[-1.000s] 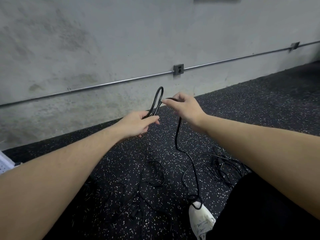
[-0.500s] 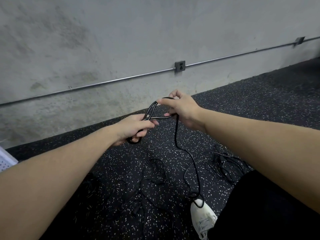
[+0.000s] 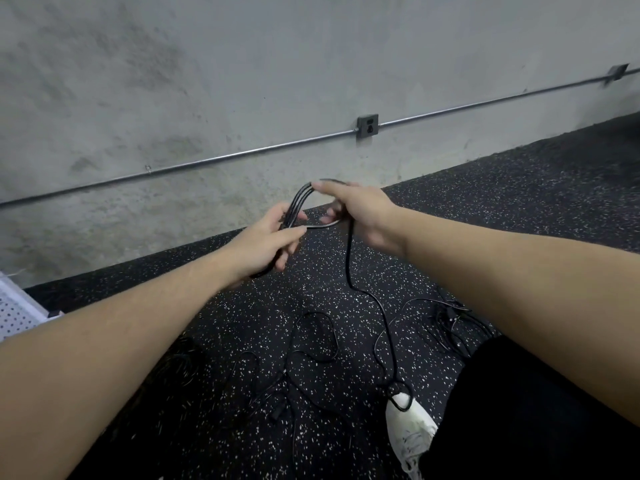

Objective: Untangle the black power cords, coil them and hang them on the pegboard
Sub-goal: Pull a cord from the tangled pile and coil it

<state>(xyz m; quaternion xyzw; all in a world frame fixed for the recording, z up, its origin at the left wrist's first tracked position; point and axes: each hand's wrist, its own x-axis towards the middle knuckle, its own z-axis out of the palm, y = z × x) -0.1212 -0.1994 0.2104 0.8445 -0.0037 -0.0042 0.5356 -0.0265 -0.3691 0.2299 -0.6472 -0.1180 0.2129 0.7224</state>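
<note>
My left hand (image 3: 266, 242) grips a small bundle of folded loops of a black power cord (image 3: 349, 268), the loops sticking up past its fingers. My right hand (image 3: 360, 213) holds the same cord at the top of the loops, its fingers curled round the strand. From there the cord hangs down and trails over the speckled black floor to a loop by my white shoe (image 3: 410, 434). More black cords (image 3: 311, 355) lie tangled on the floor below my hands, and another thin tangle (image 3: 450, 317) lies to the right.
A grey concrete wall with a metal conduit (image 3: 242, 155) and an outlet box (image 3: 367, 126) stands ahead. A corner of a white pegboard (image 3: 15, 311) shows at the left edge. My black-clad leg (image 3: 519, 410) fills the lower right.
My right hand has laid another loop of cord onto the bundle in my left hand, which now holds more strands. Both hands sit a little closer together and the loose cord has shortened.
</note>
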